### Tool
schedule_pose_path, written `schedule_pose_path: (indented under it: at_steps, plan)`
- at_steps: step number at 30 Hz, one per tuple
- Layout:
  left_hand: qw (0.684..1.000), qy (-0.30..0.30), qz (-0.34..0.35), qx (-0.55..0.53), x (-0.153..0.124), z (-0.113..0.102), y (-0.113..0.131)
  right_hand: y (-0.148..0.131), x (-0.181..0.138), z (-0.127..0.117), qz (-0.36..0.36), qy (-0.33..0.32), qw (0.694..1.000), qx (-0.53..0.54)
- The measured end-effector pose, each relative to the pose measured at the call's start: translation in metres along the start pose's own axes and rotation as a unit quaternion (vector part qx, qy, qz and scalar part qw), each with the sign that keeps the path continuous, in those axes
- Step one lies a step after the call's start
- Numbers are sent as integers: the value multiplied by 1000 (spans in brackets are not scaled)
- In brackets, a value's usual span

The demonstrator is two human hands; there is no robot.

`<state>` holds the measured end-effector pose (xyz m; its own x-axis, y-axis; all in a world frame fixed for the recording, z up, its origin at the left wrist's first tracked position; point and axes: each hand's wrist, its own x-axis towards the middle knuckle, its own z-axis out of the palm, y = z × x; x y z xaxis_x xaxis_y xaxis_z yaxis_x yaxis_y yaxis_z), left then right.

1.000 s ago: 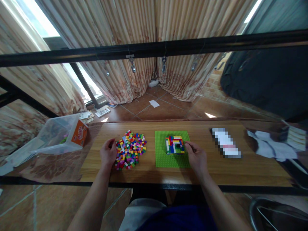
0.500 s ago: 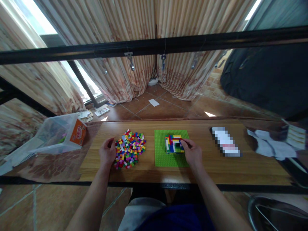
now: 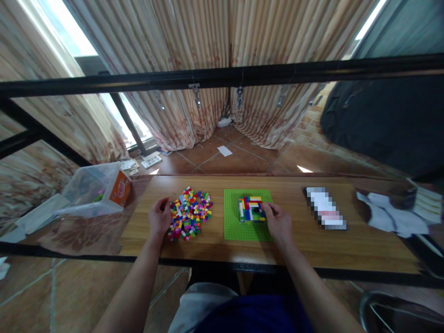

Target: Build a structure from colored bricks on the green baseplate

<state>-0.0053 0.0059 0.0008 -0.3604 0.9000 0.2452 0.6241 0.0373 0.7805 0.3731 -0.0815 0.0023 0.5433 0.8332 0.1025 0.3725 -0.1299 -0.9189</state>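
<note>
A small, many-coloured toy brick structure [image 3: 250, 209] stands on a green studded baseplate [image 3: 231, 231]. My right hand [image 3: 279, 223] is closed at the structure's right edge, thumb and forefinger pinched against its bricks. Whether a loose brick sits between those fingertips is hidden. To the left lies a heap of small loose toy bricks [image 3: 190, 215] in many colours. My left hand [image 3: 160, 216] rests beside the heap's left edge, its fingers curled together. What they hold, if anything, cannot be made out.
On the wooden table [image 3: 298, 249], a blurred-out phone-like slab [image 3: 326, 208] lies right of the baseplate. Crumpled white papers [image 3: 388, 210] are at far right. A clear plastic bin [image 3: 92, 189] with an orange label stands left. A black bar [image 3: 215, 78] crosses beyond the table.
The whole view has shifted slightly, with things appearing a little lower and to the right. Both hands keep nearly the same places by the heap and the structure.
</note>
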Motion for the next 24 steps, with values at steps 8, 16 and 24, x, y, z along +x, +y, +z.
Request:
schedule_pose_path:
  at_steps: [8, 16, 24]
  plan:
    - [1000, 4, 5, -13, 1, 3, -5, 0, -12, -10, -20, 30, 999, 11]
    - [1000, 0, 3, -14, -2, 2, -2, -29, -35, -7, -129, 16, 991, -36]
    - [1000, 5, 2, -16, -3, 5, -6, -41, -53, 15, -213, -40, 976, -34]
